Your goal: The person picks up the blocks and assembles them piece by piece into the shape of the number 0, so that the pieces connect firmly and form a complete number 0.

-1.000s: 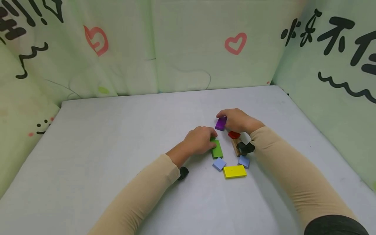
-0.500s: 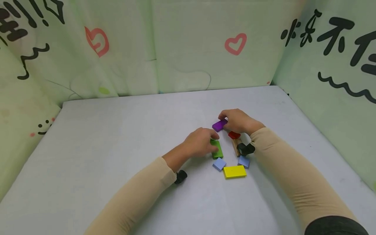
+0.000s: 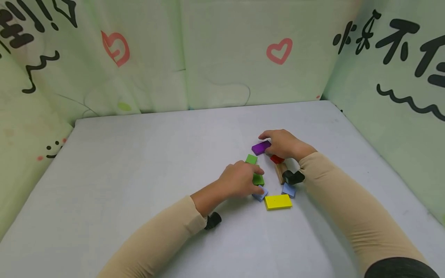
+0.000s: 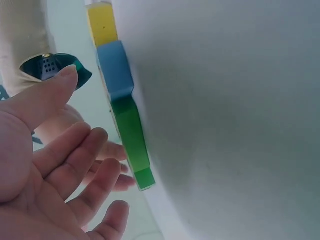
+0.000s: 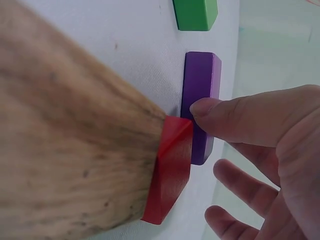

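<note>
My left hand (image 3: 240,178) hovers with loosely bent fingers beside the long green block (image 3: 258,180), partly covering it and the left blue block (image 3: 260,194) in the head view. Nothing sits in its palm in the left wrist view. A small green block (image 3: 251,159) lies at the long one's far end. At the far side, my right hand (image 3: 286,143) is at a purple block (image 3: 260,148); its thumb touches the block, other fingers stand apart, and the index tip is hidden in the right wrist view. A red block (image 5: 170,170) lies close to the purple one, beside a wooden block (image 3: 281,172).
A yellow block (image 3: 278,202) lies at the near end, next to the right blue block (image 3: 288,190). The blocks form a rough ring on the white table (image 3: 146,162). Light green printed curtains (image 3: 222,54) stand behind the table and at both sides.
The purple block has turned from steep to slanting under the right hand. My left hand has moved off the green blocks toward the near side, uncovering the small green one.
</note>
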